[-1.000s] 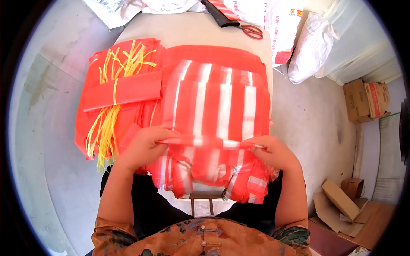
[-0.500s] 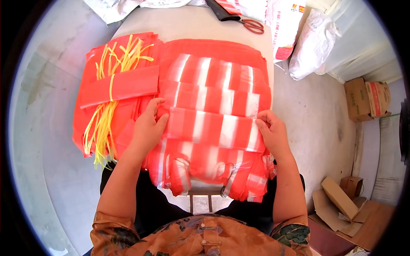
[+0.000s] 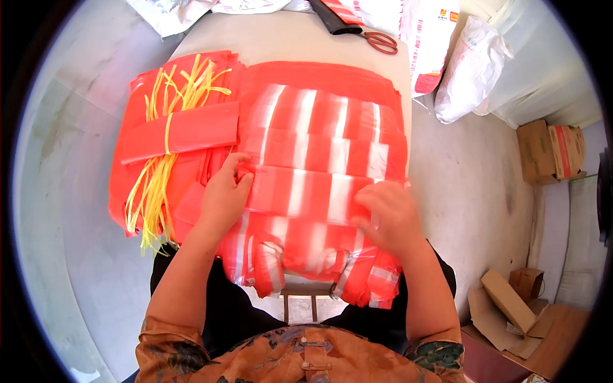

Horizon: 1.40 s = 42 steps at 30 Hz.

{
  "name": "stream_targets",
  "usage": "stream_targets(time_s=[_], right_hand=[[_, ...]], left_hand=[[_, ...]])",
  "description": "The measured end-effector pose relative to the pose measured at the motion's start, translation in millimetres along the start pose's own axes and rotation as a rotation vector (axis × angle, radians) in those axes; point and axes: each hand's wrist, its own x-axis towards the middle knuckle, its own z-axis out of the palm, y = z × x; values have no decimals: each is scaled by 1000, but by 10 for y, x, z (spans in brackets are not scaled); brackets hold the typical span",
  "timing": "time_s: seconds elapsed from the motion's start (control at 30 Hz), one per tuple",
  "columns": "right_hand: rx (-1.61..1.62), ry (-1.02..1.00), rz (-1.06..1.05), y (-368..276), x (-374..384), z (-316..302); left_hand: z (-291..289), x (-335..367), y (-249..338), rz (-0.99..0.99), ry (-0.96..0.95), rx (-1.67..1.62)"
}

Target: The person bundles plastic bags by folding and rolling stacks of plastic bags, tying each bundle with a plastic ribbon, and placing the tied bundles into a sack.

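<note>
Thin red plastic bags with white stripes [image 3: 297,191] lie overlapped in rows on a larger red pile before me. At the left edge of one folded row rests my left hand [image 3: 225,188], its thumb and forefinger apart and touching the plastic. My right hand [image 3: 391,214] is over the right part of the same row, blurred by motion, with fingers and thumb spread. Whether it touches the plastic cannot be made out. To the left, a folded red bundle [image 3: 211,124] tied with yellow strips [image 3: 153,191] lies on more red plastic sheets [image 3: 121,185].
Beyond the pile, red-handled scissors [image 3: 382,42] lie on the pale work surface [image 3: 255,38] by a dark roll [image 3: 335,24]. White sacks [image 3: 472,70] stand at the far right. Cardboard boxes [image 3: 549,150] are by the right wall, and flattened cardboard [image 3: 507,306] lies at the lower right.
My right hand has left the row's right edge and moved left over the striped plastic. My left hand stays at the left edge, nearly still.
</note>
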Motion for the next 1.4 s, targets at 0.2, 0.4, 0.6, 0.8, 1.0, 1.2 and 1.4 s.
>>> stream_targets(time_s=[0.2, 0.4, 0.6, 0.8, 1.0, 1.2, 1.4], right_hand=[[-137, -162, 16, -220, 105, 141], [-260, -166, -11, -150, 40, 284], [-196, -173, -6, -182, 76, 196], [48, -416, 155, -266, 42, -136], [109, -377, 234, -120, -93, -468], [453, -282, 658, 109, -52, -481], [620, 60, 860, 372, -28, -130]], left_hand=[[12, 43, -215, 40, 14, -138], [-82, -208, 240, 613, -9, 465], [-11, -245, 212, 761, -157, 595], [-216, -243, 217, 691, -324, 472], [-485, -277, 126, 592, -480, 148], [-532, -166, 184, 11, -482, -122], [-272, 21, -48, -8, -142, -217]])
